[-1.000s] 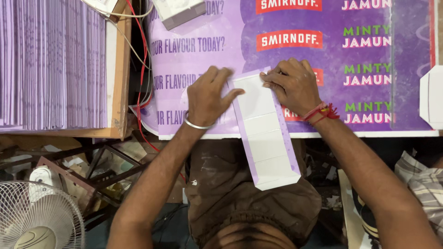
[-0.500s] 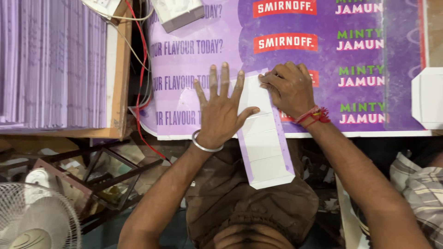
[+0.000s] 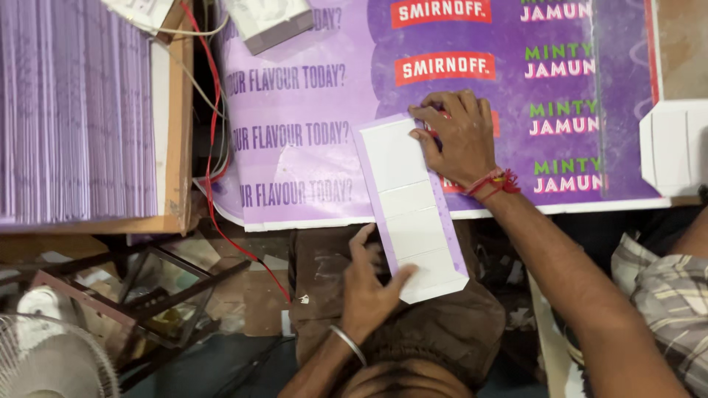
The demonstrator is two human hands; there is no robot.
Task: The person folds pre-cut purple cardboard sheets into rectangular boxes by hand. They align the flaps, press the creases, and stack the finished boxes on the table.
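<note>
A long white cardboard strip (image 3: 402,199) with purple edges and crease lines lies half on a large purple printed sheet (image 3: 317,110), its near end hanging over the table edge above my lap. My left hand (image 3: 369,295), with a metal bangle on the wrist, grips that near end, thumb at the strip's lower edge. My right hand (image 3: 457,140), with a red thread on the wrist, presses curled fingers on the strip's far right corner and pins it to the sheet.
A tall stack of purple sheets (image 3: 74,110) fills a wooden tray at the left. A red cable (image 3: 214,147) runs down beside it. A white folded card piece (image 3: 675,147) lies at the right edge. A fan (image 3: 51,361) and a metal frame (image 3: 133,295) stand below left.
My left hand has left the middle of the strip, where it lay flat with spread fingers, and come down to grip the near end. The right hand stays on the far corner.
</note>
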